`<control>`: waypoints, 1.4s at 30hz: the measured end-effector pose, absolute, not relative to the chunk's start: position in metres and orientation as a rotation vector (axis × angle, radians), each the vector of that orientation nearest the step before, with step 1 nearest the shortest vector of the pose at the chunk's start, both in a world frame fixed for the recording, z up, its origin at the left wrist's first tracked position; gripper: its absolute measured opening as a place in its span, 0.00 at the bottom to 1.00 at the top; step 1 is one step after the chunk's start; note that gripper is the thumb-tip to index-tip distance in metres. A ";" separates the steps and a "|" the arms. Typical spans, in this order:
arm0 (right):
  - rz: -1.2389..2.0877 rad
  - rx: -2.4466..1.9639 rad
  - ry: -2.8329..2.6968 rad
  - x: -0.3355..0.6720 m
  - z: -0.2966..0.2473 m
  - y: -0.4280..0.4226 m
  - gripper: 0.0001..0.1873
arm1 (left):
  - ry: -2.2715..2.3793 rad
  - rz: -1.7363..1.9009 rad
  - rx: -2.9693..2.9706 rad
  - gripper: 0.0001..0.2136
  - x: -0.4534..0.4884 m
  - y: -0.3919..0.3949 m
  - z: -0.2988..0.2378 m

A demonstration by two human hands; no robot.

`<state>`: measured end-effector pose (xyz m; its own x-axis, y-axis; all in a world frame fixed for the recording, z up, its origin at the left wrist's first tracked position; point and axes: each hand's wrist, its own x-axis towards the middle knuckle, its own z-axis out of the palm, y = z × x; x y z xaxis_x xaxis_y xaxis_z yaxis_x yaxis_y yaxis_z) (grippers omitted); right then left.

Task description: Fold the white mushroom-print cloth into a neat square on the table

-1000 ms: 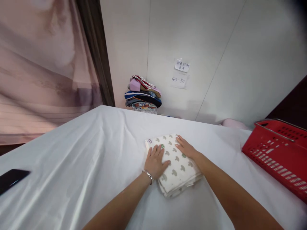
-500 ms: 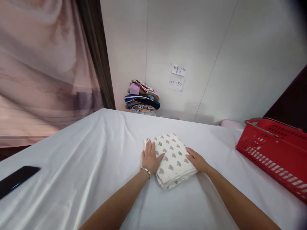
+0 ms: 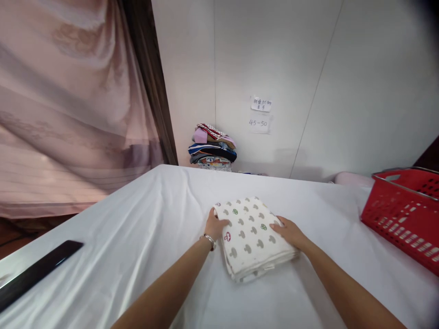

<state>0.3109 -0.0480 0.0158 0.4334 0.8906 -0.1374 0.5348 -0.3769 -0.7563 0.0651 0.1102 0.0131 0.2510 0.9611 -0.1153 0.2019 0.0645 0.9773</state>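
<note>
A folded white cloth [image 3: 252, 235] printed with grey mushroom shapes lies in the middle of the white sheet [image 3: 137, 246]. My left hand [image 3: 215, 225], with a bracelet at the wrist, grips the cloth's left edge with its thumb on top and its fingers tucked underneath. My right hand [image 3: 291, 232] holds the cloth's right edge, fingers curled round it. Both forearms reach in from the bottom of the view.
A red plastic basket [image 3: 404, 214] with a metal handle stands at the right edge. A dark flat object [image 3: 37, 269] lies at the near left. A stack of folded coloured clothes [image 3: 212, 148] sits against the far wall under two paper notes [image 3: 260, 114]. A pink curtain [image 3: 68, 100] hangs left.
Both hands have slid from lying flat on top of the cloth to gripping its left and right edges. The view has shifted a little leftward.
</note>
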 end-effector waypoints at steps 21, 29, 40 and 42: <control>0.138 -2.290 -1.195 0.296 0.011 -0.044 0.30 | 1.069 0.920 1.935 0.16 0.048 0.097 0.006; 0.073 -1.751 -1.602 0.230 0.029 -0.064 0.12 | 0.885 0.931 2.124 0.08 0.028 0.054 0.016; 0.029 -1.670 -1.598 0.209 0.005 -0.071 0.13 | 0.663 0.653 2.247 0.15 0.009 0.055 0.009; 0.036 -1.667 -1.605 0.210 0.004 -0.073 0.13 | 0.660 0.626 2.259 0.17 0.009 0.055 0.011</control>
